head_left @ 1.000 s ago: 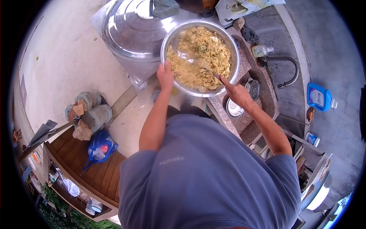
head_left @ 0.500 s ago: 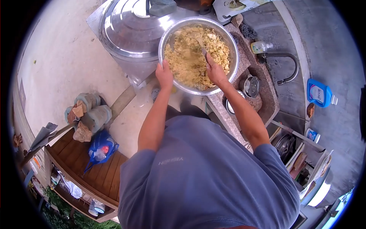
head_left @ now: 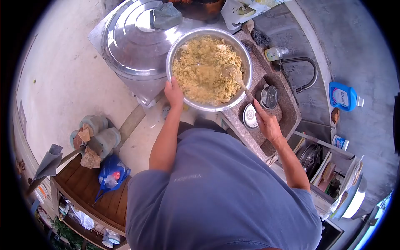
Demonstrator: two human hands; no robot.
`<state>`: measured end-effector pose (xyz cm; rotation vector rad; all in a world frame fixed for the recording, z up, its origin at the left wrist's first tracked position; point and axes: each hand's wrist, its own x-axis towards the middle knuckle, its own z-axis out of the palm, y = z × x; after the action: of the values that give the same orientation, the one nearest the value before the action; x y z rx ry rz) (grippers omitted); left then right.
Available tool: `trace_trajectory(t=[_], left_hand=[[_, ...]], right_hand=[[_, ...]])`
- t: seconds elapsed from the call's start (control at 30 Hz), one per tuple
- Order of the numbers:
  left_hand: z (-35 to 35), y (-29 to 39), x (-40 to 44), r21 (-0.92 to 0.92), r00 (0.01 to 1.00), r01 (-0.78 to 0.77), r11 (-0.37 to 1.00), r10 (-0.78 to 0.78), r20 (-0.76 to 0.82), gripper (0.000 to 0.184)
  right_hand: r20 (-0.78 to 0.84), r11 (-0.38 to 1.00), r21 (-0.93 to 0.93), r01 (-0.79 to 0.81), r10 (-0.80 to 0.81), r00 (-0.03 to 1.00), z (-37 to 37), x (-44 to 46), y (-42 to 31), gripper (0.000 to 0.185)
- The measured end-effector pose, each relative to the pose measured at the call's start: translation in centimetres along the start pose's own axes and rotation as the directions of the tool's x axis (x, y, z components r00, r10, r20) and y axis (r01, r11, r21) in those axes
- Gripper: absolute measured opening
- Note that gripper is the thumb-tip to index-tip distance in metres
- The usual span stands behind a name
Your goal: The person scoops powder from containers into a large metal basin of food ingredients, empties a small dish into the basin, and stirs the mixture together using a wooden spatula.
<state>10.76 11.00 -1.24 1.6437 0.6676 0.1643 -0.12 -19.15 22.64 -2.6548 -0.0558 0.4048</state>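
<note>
A wide metal bowl (head_left: pixel 168 62) holds a crumbly yellow mixture (head_left: pixel 200 73) with green and pale bits. My left hand (head_left: pixel 174 92) grips the bowl's rim at its lower left. In my right hand (head_left: pixel 267 124) is the handle of a spatula (head_left: pixel 247 92), whose head lies in the mixture near the bowl's right side. That hand is closed and outside the rim, over the stone sink. The spatula's head is partly covered by food.
A large round metal lid (head_left: pixel 133 46) lies left of the bowl. The stone sink (head_left: pixel 291 109) holds a pot (head_left: pixel 268 96) and a round white-patterned item (head_left: pixel 250 116). Beyond are a faucet (head_left: pixel 310 62), a blue bottle (head_left: pixel 342 96) and a drawer rack (head_left: pixel 329 166).
My right hand has drawn back from over the bowl toward the lower right with the spatula. My left hand stays on the rim. The whole view has shifted slightly.
</note>
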Motion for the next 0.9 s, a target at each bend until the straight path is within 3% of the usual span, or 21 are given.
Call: trace_trajectory(t=[0.13,0.17,0.23,0.37,0.53,0.63,0.7,0.77,0.87,0.9], left_hand=[[0.1,0.0,0.2,-0.016,1.000,-0.011,1.000,0.011,0.000,0.041],[0.2,0.2,0.2,-0.020,1.000,-0.010,1.000,0.010,0.001,0.041],[0.0,0.3,0.0,-0.014,1.000,0.003,1.000,-0.003,0.016,0.040],[-0.3,0.3,0.2,0.030,0.999,-0.022,0.999,0.020,0.045,0.040],[-0.1,-0.6,0.4,0.030,0.998,-0.043,0.999,0.042,0.039,0.042],[0.0,-0.5,0.3,0.065,0.999,-0.046,0.997,0.045,0.021,0.044],[0.1,-0.2,0.2,0.046,0.997,-0.080,0.996,0.079,0.015,0.045],[0.3,-0.9,0.2,0.019,0.993,-0.117,0.993,0.117,-0.006,0.045],[0.3,-0.8,0.2,0.048,0.992,-0.125,0.991,0.125,-0.013,0.045],[0.3,-0.7,0.2,0.052,0.992,-0.127,0.991,0.128,-0.020,0.045]], right_hand=[[0.095,0.995,-0.088,0.041,-0.033,0.995,4.3,-2.7,2.7,0.060],[-0.006,0.976,-0.130,0.175,-0.178,0.984,6.2,-2.1,3.4,0.060],[0.175,0.993,-0.090,-0.072,0.087,0.981,8.1,1.6,2.4,0.061],[0.050,0.997,-0.069,0.029,-0.026,0.998,11.9,9.0,0.8,0.057],[-0.053,0.987,0.154,0.054,-0.046,0.998,11.7,14.6,0.5,0.049],[0.077,0.990,0.135,-0.033,0.022,0.997,6.4,11.4,-0.2,0.047],[0.051,0.991,0.131,-0.014,0.008,0.999,3.3,6.8,-1.3,0.046],[0.185,0.976,0.135,-0.170,0.144,0.972,1.1,2.5,-2.7,0.047],[0.213,0.985,0.126,-0.114,0.085,0.973,3.2,-1.4,-2.9,0.049],[0.260,0.980,0.059,-0.189,0.168,0.951,4.5,-1.3,-3.6,0.052]])
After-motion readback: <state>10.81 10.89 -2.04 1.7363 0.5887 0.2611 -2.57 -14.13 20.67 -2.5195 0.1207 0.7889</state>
